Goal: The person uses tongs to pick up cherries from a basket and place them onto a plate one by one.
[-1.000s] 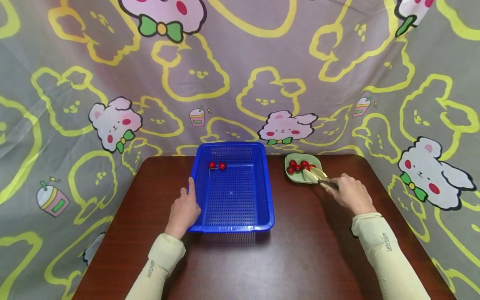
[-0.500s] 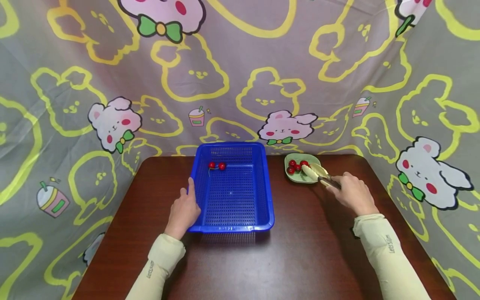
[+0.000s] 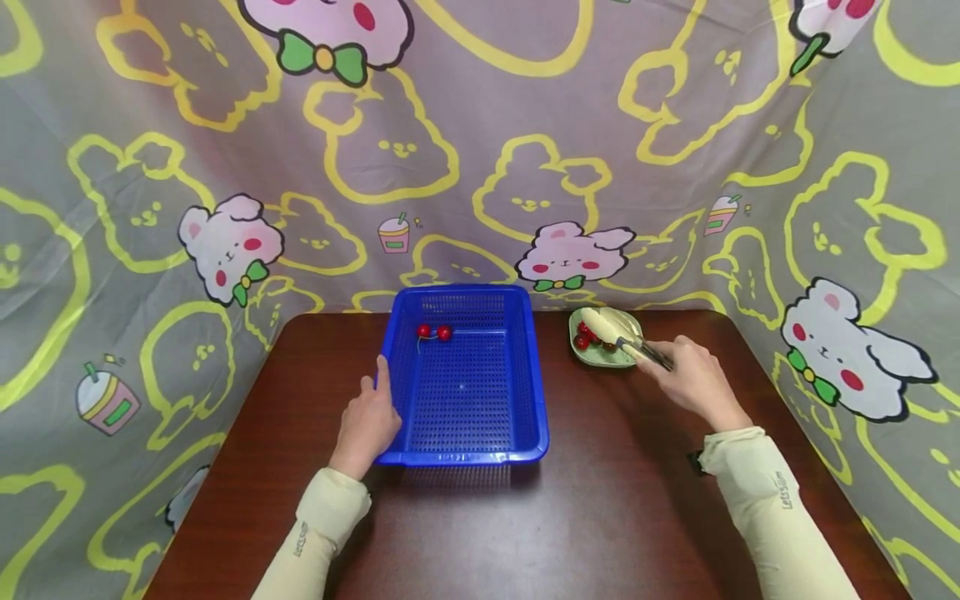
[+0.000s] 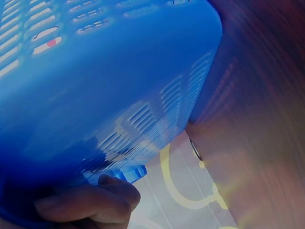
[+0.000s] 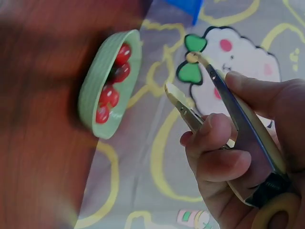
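My left hand (image 3: 367, 427) grips the left rim of a blue plastic basket (image 3: 463, 457). Curled fingers (image 4: 95, 202) show beneath its side in the left wrist view. Two red cherries (image 3: 444, 333) with stems lie inside, towards the back left. My right hand (image 3: 697, 379) holds tongs (image 5: 243, 129) with pale tips, raised over a small green dish (image 3: 600, 361). In the right wrist view the tong tips stand apart with nothing between them. Several red cherries (image 5: 109, 95) sit in the dish; the tongs partly cover them in the head view.
Both basket and dish stand on a dark brown wooden table (image 3: 600, 508), the dish to the right of the basket at the back edge. A patterned grey cloth (image 3: 465, 108) hangs behind and at both sides.
The tongs have risen from the cherries at the dish's right side and shifted towards the back left, over the dish. My left hand and the basket have stayed put.
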The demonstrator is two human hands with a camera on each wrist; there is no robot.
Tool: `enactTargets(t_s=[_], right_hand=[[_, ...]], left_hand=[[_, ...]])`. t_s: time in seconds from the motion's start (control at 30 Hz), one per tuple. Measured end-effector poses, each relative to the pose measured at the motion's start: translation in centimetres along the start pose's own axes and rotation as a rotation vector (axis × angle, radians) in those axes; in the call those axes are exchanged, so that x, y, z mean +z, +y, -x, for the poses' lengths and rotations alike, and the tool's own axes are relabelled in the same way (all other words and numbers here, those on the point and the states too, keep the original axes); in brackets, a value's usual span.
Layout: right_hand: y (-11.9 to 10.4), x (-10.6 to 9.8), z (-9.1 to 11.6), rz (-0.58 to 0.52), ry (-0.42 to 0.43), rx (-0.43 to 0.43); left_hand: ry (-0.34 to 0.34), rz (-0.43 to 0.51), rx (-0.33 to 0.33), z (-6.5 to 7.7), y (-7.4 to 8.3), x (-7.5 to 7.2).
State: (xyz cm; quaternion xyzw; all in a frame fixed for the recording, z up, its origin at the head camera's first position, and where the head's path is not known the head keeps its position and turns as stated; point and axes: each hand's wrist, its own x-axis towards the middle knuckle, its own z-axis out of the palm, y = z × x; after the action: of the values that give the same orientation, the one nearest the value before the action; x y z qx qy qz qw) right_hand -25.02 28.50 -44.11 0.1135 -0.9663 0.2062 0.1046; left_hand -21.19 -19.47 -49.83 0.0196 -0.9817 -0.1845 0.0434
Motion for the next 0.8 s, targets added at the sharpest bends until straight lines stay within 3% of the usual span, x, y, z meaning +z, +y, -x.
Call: enactTargets(t_s=[0.33,0.8], right_hand=[[-4.5,0.6,-0.8,-0.037,-0.024,-0.062],[-10.6,3.3,-3.3,-0.025,-0.082,-0.158]], left_hand=[[0.014,0.009,-0.001,0.1,-0.2,0.1],[0.036,-0.002,0.007,0.1,-0.3,0.7]])
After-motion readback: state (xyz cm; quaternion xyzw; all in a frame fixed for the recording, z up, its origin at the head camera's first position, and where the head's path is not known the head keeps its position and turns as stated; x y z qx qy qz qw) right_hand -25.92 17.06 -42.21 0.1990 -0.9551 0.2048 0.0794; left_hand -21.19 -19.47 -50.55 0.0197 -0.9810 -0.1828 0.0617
